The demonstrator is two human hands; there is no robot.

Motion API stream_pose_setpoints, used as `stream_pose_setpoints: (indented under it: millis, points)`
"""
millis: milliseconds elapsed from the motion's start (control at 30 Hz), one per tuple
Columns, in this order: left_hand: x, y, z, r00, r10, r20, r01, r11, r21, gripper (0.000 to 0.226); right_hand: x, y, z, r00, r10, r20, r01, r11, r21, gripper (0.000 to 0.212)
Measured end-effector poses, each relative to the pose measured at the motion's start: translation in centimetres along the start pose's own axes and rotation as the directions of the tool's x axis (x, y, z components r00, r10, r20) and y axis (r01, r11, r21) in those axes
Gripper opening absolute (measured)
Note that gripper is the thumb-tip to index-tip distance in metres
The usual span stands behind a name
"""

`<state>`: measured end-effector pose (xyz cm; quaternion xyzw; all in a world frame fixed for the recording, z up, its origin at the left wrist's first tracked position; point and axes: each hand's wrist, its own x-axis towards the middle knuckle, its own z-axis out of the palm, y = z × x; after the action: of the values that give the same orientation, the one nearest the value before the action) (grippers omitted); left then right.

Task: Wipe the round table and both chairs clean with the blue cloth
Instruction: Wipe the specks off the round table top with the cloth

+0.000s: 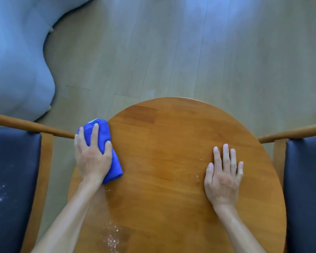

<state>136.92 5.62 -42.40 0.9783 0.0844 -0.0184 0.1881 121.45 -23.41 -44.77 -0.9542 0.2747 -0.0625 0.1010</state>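
while left hand [92, 157] grips blue cloth [106, 141] at round table [171, 198] edge, flat right hand [223, 179], crumb-dusted chairs [11, 179] alongside

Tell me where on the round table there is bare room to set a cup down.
The widest bare patch of the round table is the far middle, between the blue cloth under the left hand and the flat right hand. The near middle between the forearms is bare too. White crumbs litter the near left edge.
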Motion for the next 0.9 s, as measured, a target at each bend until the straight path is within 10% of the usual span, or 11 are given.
stream_pose_setpoints:
  millis: [167,400,633,900]
  points:
    - [-4.4,10.2,4.3,0.960,0.277,0.037,-0.280,0.957,0.075,0.063,0.0,0.2,0.1,1.000,0.014,0.014,-0.015,0.999,0.050,0.053]
    - [-7.7,14.4,6.4,0.641,0.738,0.209,-0.731,0.671,-0.126,0.059,0.0,0.7,0.1,0.996,0.086,-0.031,-0.074,0.955,0.287,0.053]
    - [-0.2,0.8,1.0,0.980,0.190,0.056,-0.189,0.981,-0.033,0.062,-0.1,0.3,-0.5,0.995,0.097,0.002,-0.091,0.927,0.363,0.057]
    - [-12.5,17.0,6.4,0.939,0.276,0.206,-0.247,0.957,-0.154,0.060,0.9,0.8,-3.5,0.957,0.169,0.238,-0.285,0.718,0.635,0.056]
